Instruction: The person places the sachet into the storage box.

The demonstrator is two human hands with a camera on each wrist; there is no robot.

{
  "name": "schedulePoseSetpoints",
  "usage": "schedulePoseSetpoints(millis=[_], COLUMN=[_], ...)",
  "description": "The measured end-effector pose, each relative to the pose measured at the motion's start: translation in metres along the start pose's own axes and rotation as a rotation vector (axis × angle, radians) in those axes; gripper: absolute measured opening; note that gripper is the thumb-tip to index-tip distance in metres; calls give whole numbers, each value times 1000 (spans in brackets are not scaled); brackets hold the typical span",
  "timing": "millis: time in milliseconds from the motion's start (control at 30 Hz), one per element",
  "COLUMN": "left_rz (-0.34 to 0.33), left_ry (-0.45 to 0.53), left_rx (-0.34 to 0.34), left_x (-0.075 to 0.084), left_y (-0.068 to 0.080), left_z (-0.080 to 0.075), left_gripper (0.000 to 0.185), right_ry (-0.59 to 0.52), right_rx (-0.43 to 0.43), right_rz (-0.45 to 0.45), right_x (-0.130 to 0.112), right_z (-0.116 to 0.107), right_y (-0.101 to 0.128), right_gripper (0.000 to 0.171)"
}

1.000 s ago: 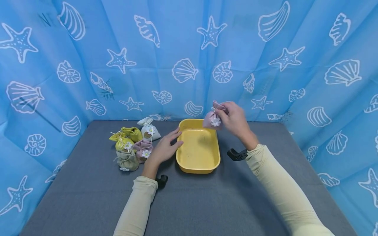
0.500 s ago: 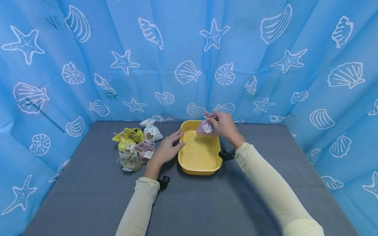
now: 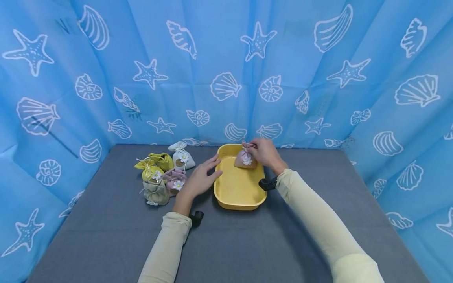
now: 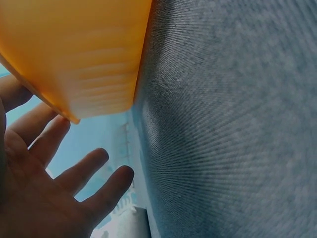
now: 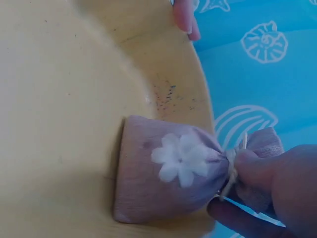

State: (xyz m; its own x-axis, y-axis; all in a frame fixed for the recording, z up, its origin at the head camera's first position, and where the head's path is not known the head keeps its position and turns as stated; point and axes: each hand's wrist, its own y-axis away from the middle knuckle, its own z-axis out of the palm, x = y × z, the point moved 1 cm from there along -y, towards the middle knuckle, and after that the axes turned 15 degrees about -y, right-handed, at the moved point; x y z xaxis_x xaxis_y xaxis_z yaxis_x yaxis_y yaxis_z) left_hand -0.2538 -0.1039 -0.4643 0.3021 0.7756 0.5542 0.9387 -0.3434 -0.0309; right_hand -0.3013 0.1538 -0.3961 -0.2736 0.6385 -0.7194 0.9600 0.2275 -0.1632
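Observation:
My right hand point(image 3: 266, 153) pinches the tied neck of a pink drawstring pouch point(image 3: 244, 161) with a white flower on its front. The pouch is upright inside the far right part of a yellow tray point(image 3: 235, 186), its base at or very near the tray floor. In the right wrist view, thumb and finger grip the pouch point(image 5: 148, 183) at its cord. My left hand point(image 3: 199, 179) rests its spread fingertips on the tray's left rim. Seen in the left wrist view, the left hand point(image 4: 44, 193) has extended fingers, some touching the tray's rim point(image 4: 69, 116).
Left of the tray several tied pouches stand together: a white one point(image 3: 184, 159), a yellow one point(image 3: 150, 173), an olive one point(image 3: 162, 160), a grey-green one point(image 3: 155, 193) and another pink one point(image 3: 173, 182). A blue shell-patterned curtain point(image 3: 226, 59) hangs behind the grey table point(image 3: 226, 243).
My right hand has moved left and down with the pink pouch, from above the tray's far right rim into the tray. The left hand stays on the left rim.

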Motion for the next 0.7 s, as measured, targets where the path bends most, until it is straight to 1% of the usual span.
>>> schedulePoseSetpoints(millis=[133,233,467,600,700], left_rz=[0,0,23,18,12], left_ry=[-1,-6,-28,-51,-61], left_rx=[-4,-7,-15,-16,0], left_x=[2,4,6,8,9], left_y=[-2,-3,-4,0,4], left_z=[-1,-2,-2,-2,-5], left_gripper=[57,57,57,57,56], right_ry=[-18,-43,-64,-105,-141], right_rx=[-11,-2,-6,-14,-17], right_rz=[54,74,67,68,79], right_x=[5,8,10,8,4], right_z=[-1,-2,-6,-9,-15], right_y=[0,0,6,14,23], right_gripper=[24,25,31,35,37])
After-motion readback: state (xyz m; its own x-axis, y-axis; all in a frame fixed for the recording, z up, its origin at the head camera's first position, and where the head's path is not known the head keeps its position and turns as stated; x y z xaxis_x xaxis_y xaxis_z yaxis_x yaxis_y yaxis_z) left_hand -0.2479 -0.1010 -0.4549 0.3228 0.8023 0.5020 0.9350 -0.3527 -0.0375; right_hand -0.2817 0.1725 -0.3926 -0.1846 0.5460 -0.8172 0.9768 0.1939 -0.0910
